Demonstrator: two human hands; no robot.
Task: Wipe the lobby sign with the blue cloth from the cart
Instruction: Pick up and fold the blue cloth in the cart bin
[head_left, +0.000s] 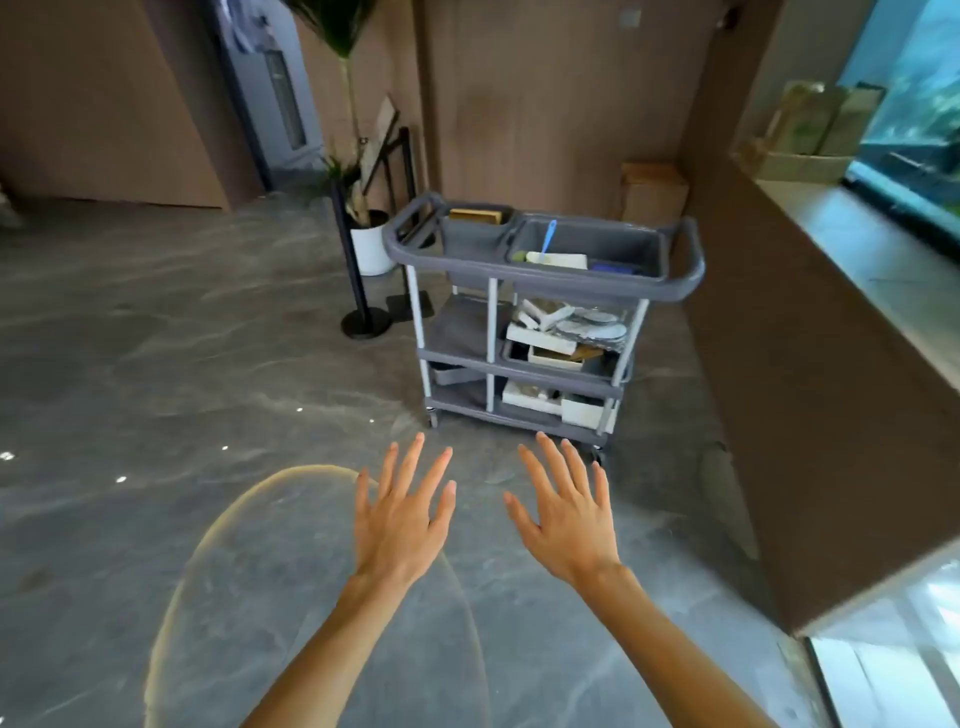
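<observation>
A grey three-tier cart stands on the lobby floor ahead of me. Its top right bin holds a blue cloth at the near edge, beside a white item and a blue-handled brush. A slanted sign on a black stand leans behind the cart at the left, partly hidden by a plant. My left hand and my right hand are held out flat, backs up, fingers spread, below the cart and well short of it. Both hold nothing.
A black stanchion post with a round base stands left of the cart. A potted plant in a white pot sits behind it. A brown counter wall runs along the right. The cart's lower shelves hold white boxes and plates. A cardboard box sits behind.
</observation>
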